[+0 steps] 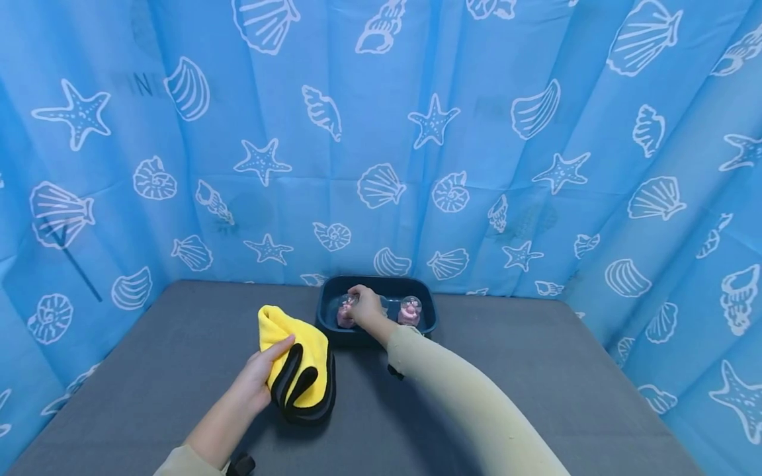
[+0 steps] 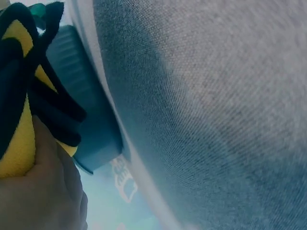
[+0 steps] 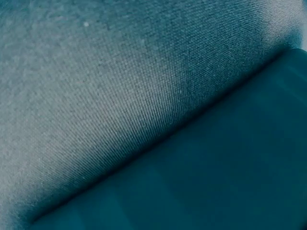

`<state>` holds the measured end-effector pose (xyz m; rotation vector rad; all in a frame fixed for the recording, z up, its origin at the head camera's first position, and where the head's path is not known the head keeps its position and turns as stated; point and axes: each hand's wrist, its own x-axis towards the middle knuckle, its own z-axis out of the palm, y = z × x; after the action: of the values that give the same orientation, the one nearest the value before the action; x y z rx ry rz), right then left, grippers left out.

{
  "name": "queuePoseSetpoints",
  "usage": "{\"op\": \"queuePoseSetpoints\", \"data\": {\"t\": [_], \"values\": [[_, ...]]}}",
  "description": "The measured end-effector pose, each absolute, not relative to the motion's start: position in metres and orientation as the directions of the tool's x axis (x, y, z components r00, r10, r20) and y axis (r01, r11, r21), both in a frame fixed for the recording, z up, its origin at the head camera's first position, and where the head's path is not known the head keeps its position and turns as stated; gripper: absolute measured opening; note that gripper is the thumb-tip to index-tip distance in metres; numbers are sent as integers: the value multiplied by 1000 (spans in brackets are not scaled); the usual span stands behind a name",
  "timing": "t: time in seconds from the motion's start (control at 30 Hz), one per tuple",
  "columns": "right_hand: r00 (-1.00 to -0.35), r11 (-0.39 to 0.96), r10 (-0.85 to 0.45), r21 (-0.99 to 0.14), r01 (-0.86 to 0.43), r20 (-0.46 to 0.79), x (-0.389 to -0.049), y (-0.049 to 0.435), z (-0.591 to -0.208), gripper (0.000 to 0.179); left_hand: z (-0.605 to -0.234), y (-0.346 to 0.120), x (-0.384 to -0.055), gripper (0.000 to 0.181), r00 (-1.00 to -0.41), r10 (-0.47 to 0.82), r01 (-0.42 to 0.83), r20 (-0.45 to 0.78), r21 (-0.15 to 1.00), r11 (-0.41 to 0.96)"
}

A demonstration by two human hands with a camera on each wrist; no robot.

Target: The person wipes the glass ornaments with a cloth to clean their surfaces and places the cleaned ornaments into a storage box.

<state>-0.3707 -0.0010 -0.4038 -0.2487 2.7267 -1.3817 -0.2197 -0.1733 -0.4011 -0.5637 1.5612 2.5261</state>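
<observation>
My left hand [image 1: 260, 375] holds a folded yellow towel [image 1: 305, 337] with black edging, thumb on top, above the table in front of the tray. In the left wrist view, folds of the towel [image 2: 21, 143] hang past the fingers. A dark blue rectangular tray [image 1: 430, 318] stands at the back of the table. Reaching over its front rim, my right hand [image 1: 367, 308] grips a small pink globe with a clear dome [image 1: 344, 313] at the tray's left side. Another such globe [image 1: 410, 311] stands at the right end. A third clear item [image 1: 383, 304] is mostly hidden behind the hand.
A grey cloth covers the table [image 1: 500, 383]. Close behind the tray hangs a blue curtain [image 1: 387, 132] with white shell and starfish prints, which also runs along both sides. The right wrist view shows only the tray's outer wall [image 3: 206, 163] and the grey cloth.
</observation>
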Motion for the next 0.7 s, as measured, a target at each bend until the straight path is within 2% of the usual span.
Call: {"op": "queuePoseSetpoints", "data": {"t": [0.13,0.33,0.5,0.6,0.7], "values": [[-986,589,-168,-802,-101,1,-372,-2,-405,45,-403,-174,-220,35,-920,-69,-311,-386,826,-471],[-983,545,-182,-832,-105,4,-364,6,-398,59,-407,-175,-221,34,-916,3,-352,-401,800,-487],[-978,545,-206,-826,-146,37,-350,19,-382,59,-410,-176,-223,29,-915,60,-374,-399,784,-495],[-976,503,-209,-850,-157,56,-343,30,-374,58,-412,-178,-226,29,-912,66,-384,-405,784,-488],[-977,398,-209,-908,-132,50,-336,42,-367,57,-415,-182,-228,33,-905,65,-399,-420,788,-469]]}}
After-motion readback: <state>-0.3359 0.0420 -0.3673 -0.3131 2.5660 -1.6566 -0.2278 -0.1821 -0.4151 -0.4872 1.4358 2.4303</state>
